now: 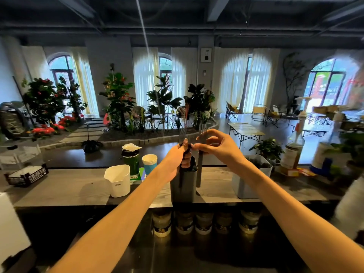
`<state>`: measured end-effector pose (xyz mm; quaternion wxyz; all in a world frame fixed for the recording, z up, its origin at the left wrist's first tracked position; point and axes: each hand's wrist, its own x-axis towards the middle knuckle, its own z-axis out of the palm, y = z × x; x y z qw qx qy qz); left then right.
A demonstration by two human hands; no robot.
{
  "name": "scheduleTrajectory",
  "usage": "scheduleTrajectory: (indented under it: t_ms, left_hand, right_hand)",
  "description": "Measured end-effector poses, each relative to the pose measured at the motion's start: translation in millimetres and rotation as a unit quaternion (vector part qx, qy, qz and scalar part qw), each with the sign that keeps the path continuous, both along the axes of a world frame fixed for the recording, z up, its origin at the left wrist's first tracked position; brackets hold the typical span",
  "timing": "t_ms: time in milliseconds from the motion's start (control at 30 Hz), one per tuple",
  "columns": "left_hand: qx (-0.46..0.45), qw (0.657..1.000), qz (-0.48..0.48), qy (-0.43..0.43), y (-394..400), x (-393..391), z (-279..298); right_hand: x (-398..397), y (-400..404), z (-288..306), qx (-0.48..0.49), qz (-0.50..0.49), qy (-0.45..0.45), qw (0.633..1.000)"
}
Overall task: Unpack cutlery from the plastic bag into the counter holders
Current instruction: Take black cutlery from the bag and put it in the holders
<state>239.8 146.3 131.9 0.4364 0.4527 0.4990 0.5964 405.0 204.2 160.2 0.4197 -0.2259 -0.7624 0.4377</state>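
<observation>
Left hand (180, 154) grips one fork (183, 134); right hand (220, 148) fingers pinch second fork (201, 133) (above grey holder (184, 186)).

Arched windows (63, 67) glow through pale curtains (234, 75); plants (118, 95) crowd the middle, folding chairs (258, 112) right, dark ceiling (177, 14) overhead.

A green-labelled dark bottle (131, 160) capped with crumpled wrap and a blue paper cup (149, 163) are seen just left of the hands on the grey counter (59, 189). Far to their left a black crate (26, 175) is set. To the right, a syrup pump bottle (293, 146) and a potted plant (266, 148) are found. Below the forearms, a row of jars (204, 222) is shelved. Beyond the hands, an indoor garden (118, 103) is backed by arched, curtained windows (234, 79).
</observation>
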Motion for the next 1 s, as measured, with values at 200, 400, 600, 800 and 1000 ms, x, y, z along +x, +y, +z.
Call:
scheduleTrajectory:
  t_ms: [200,400,600,800,1000]
  left_hand:
    - [-0.025,0.998,-0.041,0.04,-11,40,4]
    - [0.006,0.989,-0.145,-0.01,-8,69,7]
    - [-0.007,0.981,-0.194,0.008,8,98,10]
    - [-0.013,0.988,-0.156,-0.008,52,139,17]
    - [-0.021,0.99,-0.137,0.003,105,177,22]
  right_hand:
    - [27,-4,1,0.065,-0.063,-0.032,0.995]
    - [59,0,10,0.082,-0.09,-0.043,0.992]
    - [96,5,32,0.114,-0.048,-0.133,0.983]
    - [132,32,43,0.102,-0.081,-0.163,0.978]
    - [167,56,45,0.158,-0.131,-0.163,0.965]
